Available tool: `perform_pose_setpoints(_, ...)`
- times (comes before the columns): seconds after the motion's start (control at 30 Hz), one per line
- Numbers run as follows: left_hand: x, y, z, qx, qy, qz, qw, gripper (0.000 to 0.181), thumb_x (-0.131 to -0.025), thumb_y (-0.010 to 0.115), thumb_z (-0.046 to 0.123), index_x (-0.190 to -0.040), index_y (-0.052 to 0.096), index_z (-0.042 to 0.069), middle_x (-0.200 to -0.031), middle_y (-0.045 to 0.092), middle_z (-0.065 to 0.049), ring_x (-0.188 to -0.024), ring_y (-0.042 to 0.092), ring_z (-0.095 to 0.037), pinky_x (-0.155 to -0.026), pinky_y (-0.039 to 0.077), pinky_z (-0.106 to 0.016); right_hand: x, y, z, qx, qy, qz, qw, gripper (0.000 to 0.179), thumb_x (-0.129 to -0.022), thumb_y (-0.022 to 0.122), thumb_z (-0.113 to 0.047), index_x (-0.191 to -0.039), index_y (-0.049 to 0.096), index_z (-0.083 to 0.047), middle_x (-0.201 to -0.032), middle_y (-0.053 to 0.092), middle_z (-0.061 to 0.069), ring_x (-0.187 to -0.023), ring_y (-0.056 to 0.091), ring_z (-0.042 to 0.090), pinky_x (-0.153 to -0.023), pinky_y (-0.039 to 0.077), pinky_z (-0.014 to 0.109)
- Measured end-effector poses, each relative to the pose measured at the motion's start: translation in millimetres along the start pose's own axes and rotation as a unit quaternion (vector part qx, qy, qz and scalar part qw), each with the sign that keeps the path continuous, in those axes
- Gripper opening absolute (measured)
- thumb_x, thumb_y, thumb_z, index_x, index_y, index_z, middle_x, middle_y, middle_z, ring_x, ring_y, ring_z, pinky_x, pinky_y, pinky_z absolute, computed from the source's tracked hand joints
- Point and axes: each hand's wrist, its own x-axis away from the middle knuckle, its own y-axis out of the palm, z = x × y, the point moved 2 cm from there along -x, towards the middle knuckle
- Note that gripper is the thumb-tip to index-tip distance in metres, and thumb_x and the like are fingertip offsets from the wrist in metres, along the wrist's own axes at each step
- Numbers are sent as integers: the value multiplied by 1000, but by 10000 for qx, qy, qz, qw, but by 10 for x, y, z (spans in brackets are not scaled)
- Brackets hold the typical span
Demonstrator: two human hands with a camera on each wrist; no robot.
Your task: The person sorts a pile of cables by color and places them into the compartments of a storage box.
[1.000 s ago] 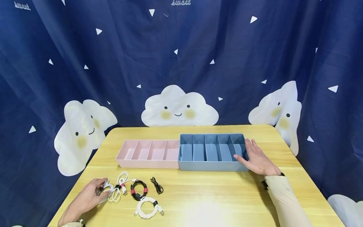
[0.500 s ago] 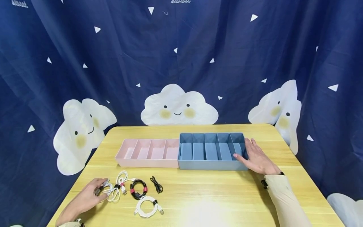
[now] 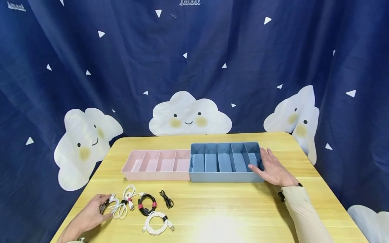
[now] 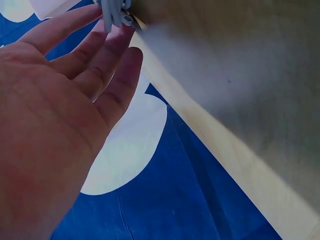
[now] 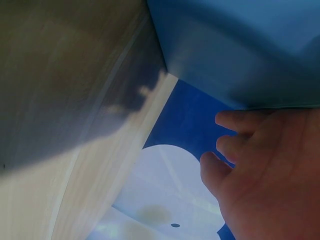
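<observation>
My left hand (image 3: pixel 89 214) is at the left of the table, its fingers and thumb spread around a dark coiled cable (image 3: pixel 103 207) that they partly hide. Just to its right lies a white cable bundle (image 3: pixel 120 206) with a black tie. In the left wrist view, loosely bent fingers touch pale cable loops (image 4: pixel 114 12) at the tips. My right hand (image 3: pixel 278 171) rests against the right end of a blue divided box (image 3: pixel 226 177), thumb over its rim. The right wrist view shows that hand along the blue wall (image 5: pixel 220 60).
A pink divided box (image 3: pixel 156 176) adjoins the blue one on the left. On the table (image 3: pixel 225 199) lie a white cable with a pink tie (image 3: pixel 129 194), a black coil with pink ties (image 3: pixel 147 205), a small black cable (image 3: pixel 166 199) and a round white coil (image 3: pixel 156 223).
My left thumb has drawn away from the white cable, so the dark coil shows more between thumb and fingers. The right hand stays at the blue box. The head view has shifted slightly.
</observation>
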Motion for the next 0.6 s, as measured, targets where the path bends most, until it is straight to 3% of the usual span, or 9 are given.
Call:
perform_pose_setpoints(0.4, -30, -2, -19, -91, -53, 56, 9999, 77, -80, 86, 32, -134, 59, -16, -112, 66, -18, -97, 63, -23, -76, 53, -34, -2, 1, -13, 41, 40, 3, 10000, 104, -100, 50, -64, -161, 11, 10, -170, 10, 32, -158, 4, 53, -125, 10, 69)
perform_pose_setpoints(0.6, -38, 3, -11, -117, -38, 271, 9996, 74, -77, 87, 29, -131, 62, -15, -110, 67, -17, -95, 64, -22, -76, 53, -34, 3, 0, -17, 42, 67, 29, 10000, 106, -100, 50, -64, -162, 7, 10, -170, 5, 32, -158, 1, 52, -125, 7, 69)
